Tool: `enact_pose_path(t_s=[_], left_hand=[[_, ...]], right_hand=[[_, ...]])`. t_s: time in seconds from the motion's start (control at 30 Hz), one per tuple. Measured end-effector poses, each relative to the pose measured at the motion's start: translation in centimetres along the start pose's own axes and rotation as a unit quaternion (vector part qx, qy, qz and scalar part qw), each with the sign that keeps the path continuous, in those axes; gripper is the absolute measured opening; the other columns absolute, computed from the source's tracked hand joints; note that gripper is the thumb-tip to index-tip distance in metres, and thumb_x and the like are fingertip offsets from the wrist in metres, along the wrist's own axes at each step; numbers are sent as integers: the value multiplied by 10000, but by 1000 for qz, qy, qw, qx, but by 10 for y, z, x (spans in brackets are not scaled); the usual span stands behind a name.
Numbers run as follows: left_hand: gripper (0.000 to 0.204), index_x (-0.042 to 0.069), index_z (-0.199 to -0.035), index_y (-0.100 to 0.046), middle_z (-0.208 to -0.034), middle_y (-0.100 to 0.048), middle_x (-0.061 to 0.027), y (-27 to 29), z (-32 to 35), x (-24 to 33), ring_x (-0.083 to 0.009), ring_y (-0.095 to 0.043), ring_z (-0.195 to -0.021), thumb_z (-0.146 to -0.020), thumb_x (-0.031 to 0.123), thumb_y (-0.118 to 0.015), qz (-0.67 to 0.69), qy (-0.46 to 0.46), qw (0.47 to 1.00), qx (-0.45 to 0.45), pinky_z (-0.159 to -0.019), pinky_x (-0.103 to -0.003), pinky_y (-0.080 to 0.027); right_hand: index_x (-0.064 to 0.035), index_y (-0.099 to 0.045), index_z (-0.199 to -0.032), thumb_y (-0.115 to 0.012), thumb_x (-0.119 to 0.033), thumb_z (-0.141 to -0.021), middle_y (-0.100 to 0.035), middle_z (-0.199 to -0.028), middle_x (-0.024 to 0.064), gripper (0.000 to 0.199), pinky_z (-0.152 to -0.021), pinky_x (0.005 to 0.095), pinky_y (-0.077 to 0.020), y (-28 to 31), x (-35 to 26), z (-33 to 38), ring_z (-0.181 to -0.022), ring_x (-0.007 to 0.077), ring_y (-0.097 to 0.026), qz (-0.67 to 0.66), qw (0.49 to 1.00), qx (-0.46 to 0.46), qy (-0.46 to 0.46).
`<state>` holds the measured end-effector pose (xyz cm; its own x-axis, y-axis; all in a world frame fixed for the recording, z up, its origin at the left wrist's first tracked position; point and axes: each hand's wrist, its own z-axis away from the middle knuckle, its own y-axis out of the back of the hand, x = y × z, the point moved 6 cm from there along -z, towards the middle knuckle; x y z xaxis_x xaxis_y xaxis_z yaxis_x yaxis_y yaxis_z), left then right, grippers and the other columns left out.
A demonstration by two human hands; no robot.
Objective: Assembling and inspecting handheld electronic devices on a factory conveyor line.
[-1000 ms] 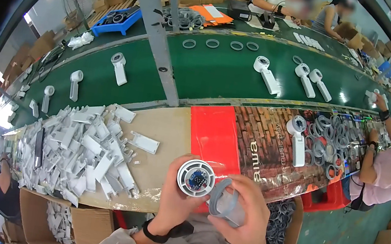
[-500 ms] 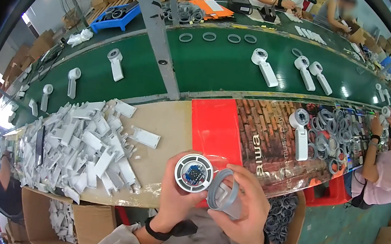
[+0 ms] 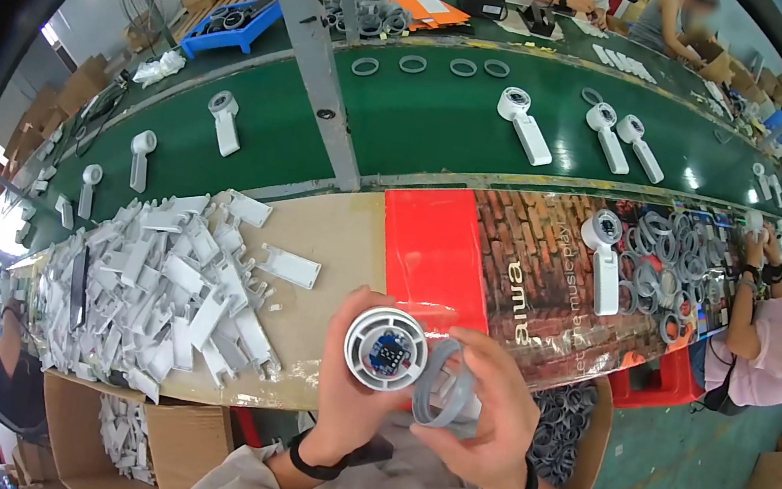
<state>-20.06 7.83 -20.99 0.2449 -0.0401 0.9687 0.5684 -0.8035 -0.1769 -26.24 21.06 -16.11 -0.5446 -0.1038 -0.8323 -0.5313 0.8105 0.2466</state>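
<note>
White fan (image 3: 385, 349) in the person's left hand (image 3: 342, 404), held above the near edge of the bench (image 3: 340, 247), its round, spoked face turned up and the small circuit board (image 3: 389, 358) at the centre exposed. The left fingers are curled closed round the housing; the handle is hidden. The right hand (image 3: 501, 423) holds a gray ring (image 3: 446, 384) just beside the fan, forefinger at the upper rim and thumb at the lower, parted by the ring's width; whether ring and housing touch cannot be told. Compared with half a second ago, the ring is turned more nearly edge-on and the fan lies at a slightly different slant. The two parts remain unjoined, so this appears to be a small adjustment of the grip. Pieces on the green belt (image 3: 407, 136) lie farther left relative to the metal post (image 3: 312, 61).

Containers: at lower left, an open cardboard box (image 3: 182, 456) holds loose white pieces (image 3: 122, 442); at lower right, another carton (image 3: 597, 432), partly covered by the right hand and forearm, holds many gray rings (image 3: 560, 432). Beyond the belt, a blue tray (image 3: 239, 42) contains dark, rounded parts (image 3: 236, 17), too small to identify.
</note>
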Motion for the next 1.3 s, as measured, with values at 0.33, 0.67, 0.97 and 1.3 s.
enact_pose_path(t_s=[0.33,0.67,0.97,1.3], left_hand=[[677,54,-1149,-525,-1185,-445,-203,-12,4,45,-377,-552,-967,-551,153,-825,-402,-295,866,42,-705,-394,-511],[638,36,-1120,-512,-1154,-474,-154,-23,3,24,-341,-587,-894,-548,143,-773,-356,-191,908,-114,-616,-390,-522],[569,49,-1060,-542,-1169,-458,-143,-27,-5,33,-340,-464,-1074,-523,101,-722,-420,-298,836,-188,-816,-476,-424],[616,40,-1099,-524,-1182,-422,-173,-23,-3,23,-406,-431,-1025,-564,217,-773,-344,-339,835,-265,-828,-497,-376]], right_hand=[[-45,-524,-1200,-749,-130,-680,-505,-1206,178,574,-749,348,-517,-10,-13,-26,-942,308,-605,121,986,-112,-2],[59,-600,-989,-422,-162,-842,-671,-825,137,319,-679,289,-507,-31,45,-38,-742,213,-666,-68,987,-114,-93],[55,-531,-1131,-455,-81,-836,-623,-967,145,333,-749,300,-473,-33,47,-23,-864,196,-609,-207,969,-42,-132],[62,-514,-1079,-426,-165,-867,-601,-936,127,323,-722,288,-467,-30,51,-6,-842,170,-580,-196,970,36,-137]])
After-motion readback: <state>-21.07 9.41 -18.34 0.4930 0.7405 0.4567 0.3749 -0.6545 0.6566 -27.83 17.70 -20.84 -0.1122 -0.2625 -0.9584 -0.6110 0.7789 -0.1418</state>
